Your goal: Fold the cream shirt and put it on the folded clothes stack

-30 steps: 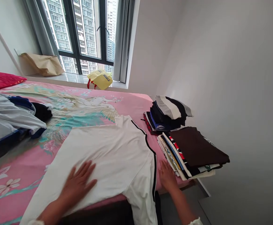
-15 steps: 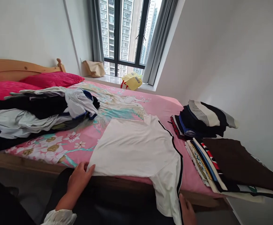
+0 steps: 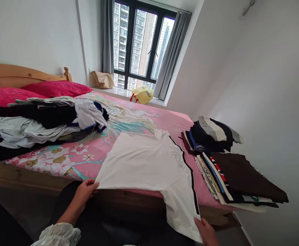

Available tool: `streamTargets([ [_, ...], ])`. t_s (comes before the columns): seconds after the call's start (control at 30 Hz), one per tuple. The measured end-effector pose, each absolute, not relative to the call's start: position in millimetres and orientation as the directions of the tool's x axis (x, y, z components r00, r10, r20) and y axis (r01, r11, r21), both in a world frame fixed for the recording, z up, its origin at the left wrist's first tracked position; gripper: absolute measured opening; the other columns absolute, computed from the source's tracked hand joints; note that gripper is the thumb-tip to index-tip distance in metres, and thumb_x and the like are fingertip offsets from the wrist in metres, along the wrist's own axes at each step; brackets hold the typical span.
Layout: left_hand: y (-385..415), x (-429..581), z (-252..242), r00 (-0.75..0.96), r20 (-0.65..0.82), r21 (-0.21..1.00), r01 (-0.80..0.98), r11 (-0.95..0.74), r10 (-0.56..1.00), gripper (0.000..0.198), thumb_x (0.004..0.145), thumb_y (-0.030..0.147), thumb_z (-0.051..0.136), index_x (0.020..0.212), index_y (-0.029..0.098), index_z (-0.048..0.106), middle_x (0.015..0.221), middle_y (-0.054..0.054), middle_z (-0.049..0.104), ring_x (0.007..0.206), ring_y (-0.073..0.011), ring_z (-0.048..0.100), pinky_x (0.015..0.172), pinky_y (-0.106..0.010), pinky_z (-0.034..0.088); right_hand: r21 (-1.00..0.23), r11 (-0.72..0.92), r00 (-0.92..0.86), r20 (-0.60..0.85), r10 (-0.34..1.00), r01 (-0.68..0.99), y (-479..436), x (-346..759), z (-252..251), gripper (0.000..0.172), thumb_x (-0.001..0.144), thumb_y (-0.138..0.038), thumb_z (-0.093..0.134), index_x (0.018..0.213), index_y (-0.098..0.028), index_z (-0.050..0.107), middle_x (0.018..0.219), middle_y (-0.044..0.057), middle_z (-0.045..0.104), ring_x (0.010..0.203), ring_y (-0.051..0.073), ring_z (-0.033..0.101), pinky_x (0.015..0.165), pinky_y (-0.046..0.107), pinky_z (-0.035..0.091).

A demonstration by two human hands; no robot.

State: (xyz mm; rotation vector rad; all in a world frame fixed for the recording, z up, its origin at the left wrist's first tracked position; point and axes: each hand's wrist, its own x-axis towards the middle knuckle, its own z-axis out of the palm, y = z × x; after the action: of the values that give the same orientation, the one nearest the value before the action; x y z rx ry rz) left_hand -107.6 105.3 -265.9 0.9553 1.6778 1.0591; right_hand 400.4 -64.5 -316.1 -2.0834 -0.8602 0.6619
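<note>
A white T-shirt (image 3: 141, 164) with a black stripe along its shoulder and sleeve lies spread on the bed, its collar side to the right. My left hand (image 3: 84, 191) pinches the hem corner at the bed's front edge. At the lower right my right hand (image 3: 206, 231) grips the end of the near sleeve, which hangs past the bed's edge. Between both hands the near side of the shirt is drawn fairly straight.
A heap of rumpled clothes (image 3: 47, 119) lies on the left of the bed. Two folded stacks, dark clothes (image 3: 208, 135) and a brown-topped pile (image 3: 247, 174), sit on the right. Red pillows (image 3: 59, 88), a yellow bag (image 3: 142, 94) and a brown paper bag (image 3: 103, 80) are farther back.
The near sleeve has been pulled out flatter, with my right hand now on its end. My left hand keeps the hem corner. The view has shifted slightly.
</note>
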Motion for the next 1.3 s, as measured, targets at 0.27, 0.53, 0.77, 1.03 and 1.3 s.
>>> streamTargets([
  [0.27, 118.8, -92.9, -243.9, -0.31, 0.216, 0.715, 0.696, 0.066, 0.926, 0.032, 0.071, 0.044, 0.05, 0.09, 0.02, 0.061, 0.091, -0.008, 0.066, 0.087, -0.0255, 0.063, 0.08, -0.039, 0.049, -0.661, -0.471, 0.674, 0.072, 0.735, 0.584, -16.1, 413.3, -243.7, 0.039, 0.072, -0.049, 0.037, 0.087, -0.02, 0.058, 0.091, 0.012, 0.067, 0.087, 0.029, 0.062, 0.079, 0.042, 0.047],
  [0.53, 164.7, 64.9, -220.0, 0.448, 0.297, 0.571, 0.624, -0.533, 0.843, 0.038, 0.084, 0.021, 0.038, 0.116, 0.02, 0.06, 0.133, -0.008, 0.055, 0.128, -0.0215, 0.044, 0.108, -0.043, 0.035, -0.497, -0.07, 0.211, 0.233, 0.949, 0.865, 156.9, 338.6, -221.5, 0.053, 0.089, -0.035, 0.024, 0.131, -0.008, 0.044, 0.137, 0.013, 0.046, 0.131, 0.02, 0.036, 0.109, 0.037, 0.029],
  [0.77, 252.8, 62.3, -226.2, 0.587, -0.054, 0.385, 0.759, -0.526, 0.808, 0.048, 0.087, 0.044, 0.043, 0.134, 0.033, 0.044, 0.149, -0.001, 0.034, 0.139, -0.0215, 0.024, 0.113, -0.051, 0.006, -0.145, -0.227, 0.247, 0.146, 0.958, 0.963, 176.3, 348.5, -290.3, 0.054, 0.092, -0.037, 0.024, 0.141, -0.015, 0.034, 0.149, 0.009, 0.03, 0.139, 0.023, 0.019, 0.112, 0.052, 0.012],
  [1.03, 351.3, -21.0, -217.5, 0.112, -0.039, 0.228, 0.969, -0.101, 0.993, 0.057, 0.091, 0.036, 0.033, 0.141, 0.009, 0.035, 0.151, -0.023, 0.021, 0.14, -0.04, 0.011, 0.104, -0.067, -0.003, -0.064, -0.237, 0.245, 0.224, 0.943, 0.969, 176.4, 347.1, -298.7, 0.055, 0.092, -0.039, 0.022, 0.14, -0.017, 0.035, 0.148, 0.007, 0.032, 0.138, 0.022, 0.021, 0.112, 0.049, 0.012],
  [1.3, 339.0, 69.2, -252.0, 0.805, -0.014, 0.356, 0.558, -0.749, 0.593, 0.068, 0.083, 0.063, 0.038, 0.144, 0.035, 0.026, 0.154, 0.0, 0.022, 0.141, -0.0217, 0.017, 0.113, -0.048, -0.003, -0.109, -0.209, 0.231, 0.259, 0.938, 0.972, 176.2, 349.9, -307.1, 0.057, 0.092, -0.045, 0.02, 0.141, -0.019, 0.034, 0.147, 0.006, 0.034, 0.138, 0.023, 0.022, 0.112, 0.049, 0.012],
])
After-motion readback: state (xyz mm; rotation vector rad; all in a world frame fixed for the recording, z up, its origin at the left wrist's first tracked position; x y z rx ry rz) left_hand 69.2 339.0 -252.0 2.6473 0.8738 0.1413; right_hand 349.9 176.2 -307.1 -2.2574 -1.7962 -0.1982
